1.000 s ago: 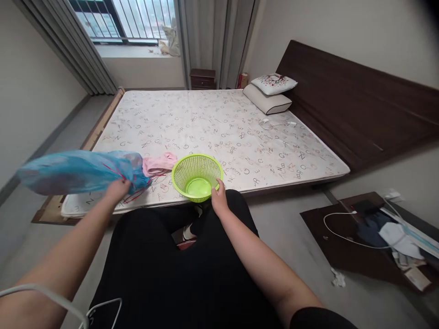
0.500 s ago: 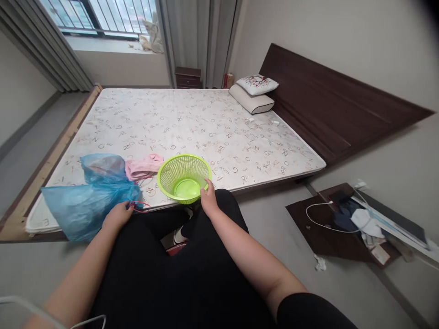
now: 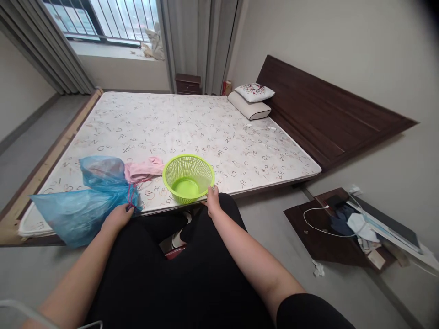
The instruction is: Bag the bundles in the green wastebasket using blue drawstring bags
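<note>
The lime-green plastic basket [image 3: 188,179] stands upright at the near edge of a bare, letter-printed mattress [image 3: 219,130], its slotted wall flaring up from a solid base. The right hand [image 3: 213,201] sits at the basket's 4 o'clock in a narrow pose, its fingertips [image 3: 211,189] drawn together at the rim; whether they grip the rim or only touch it, I cannot tell.

At the basket's 9 o'clock, just beside it, lies a crumpled pink cloth [image 3: 143,169], with neither hand on it. Beyond that, at 8 o'clock, a blue plastic bag [image 3: 82,214] bulges in two lobes, its lower lobe hanging past the mattress edge. The left hand [image 3: 118,217] is closed around the bag near its gathered neck, where a red string [image 3: 130,198] is bunched.

At 6 o'clock, below both hands, is the person's black clothing [image 3: 171,283]. At 1 o'clock, a grey pillow [image 3: 247,108] and a white tree-print pillow [image 3: 254,92] lie against a dark wooden headboard [image 3: 325,109]. A small wooden cabinet [image 3: 188,84] stands at 12 o'clock, and a barred window [image 3: 116,18] is at 11 o'clock. At 3 o'clock, a dark board [image 3: 308,228] on the floor carries a white cable [image 3: 318,224] and a white cloth [image 3: 360,227].
</note>
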A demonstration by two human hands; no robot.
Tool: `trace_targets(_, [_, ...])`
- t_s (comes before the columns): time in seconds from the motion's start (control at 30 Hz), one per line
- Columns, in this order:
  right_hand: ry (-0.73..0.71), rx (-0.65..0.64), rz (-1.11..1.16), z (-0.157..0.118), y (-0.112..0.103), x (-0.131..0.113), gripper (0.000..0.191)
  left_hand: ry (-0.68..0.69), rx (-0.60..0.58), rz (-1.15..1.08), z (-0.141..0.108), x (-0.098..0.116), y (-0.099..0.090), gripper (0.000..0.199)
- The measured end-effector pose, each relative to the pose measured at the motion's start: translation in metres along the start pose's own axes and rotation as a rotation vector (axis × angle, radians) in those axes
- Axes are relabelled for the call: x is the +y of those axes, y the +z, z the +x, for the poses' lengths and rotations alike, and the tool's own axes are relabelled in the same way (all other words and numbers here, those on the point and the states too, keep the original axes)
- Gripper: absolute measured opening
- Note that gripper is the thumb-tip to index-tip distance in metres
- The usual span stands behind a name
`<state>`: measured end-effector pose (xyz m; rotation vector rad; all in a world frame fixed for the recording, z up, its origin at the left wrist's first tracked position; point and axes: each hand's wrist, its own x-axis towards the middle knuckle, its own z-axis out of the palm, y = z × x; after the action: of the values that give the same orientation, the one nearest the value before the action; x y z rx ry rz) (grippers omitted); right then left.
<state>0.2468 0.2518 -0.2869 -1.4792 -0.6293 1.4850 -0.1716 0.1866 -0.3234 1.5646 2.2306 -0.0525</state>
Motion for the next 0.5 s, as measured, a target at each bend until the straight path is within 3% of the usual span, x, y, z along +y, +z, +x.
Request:
trace_targets(0.23, [0.110,-0.136,0.081,0.001,0.004,0.001,0.059,0.003,0.003,-0.006,-0.007,0.009,-0.007,0.049])
trace_targets(0.5, [0.136,-0.192,0.135,-0.004,0.014,-0.001,0.057,0.000,0.015,-0.015,-0.015,0.027,-0.024,0.032])
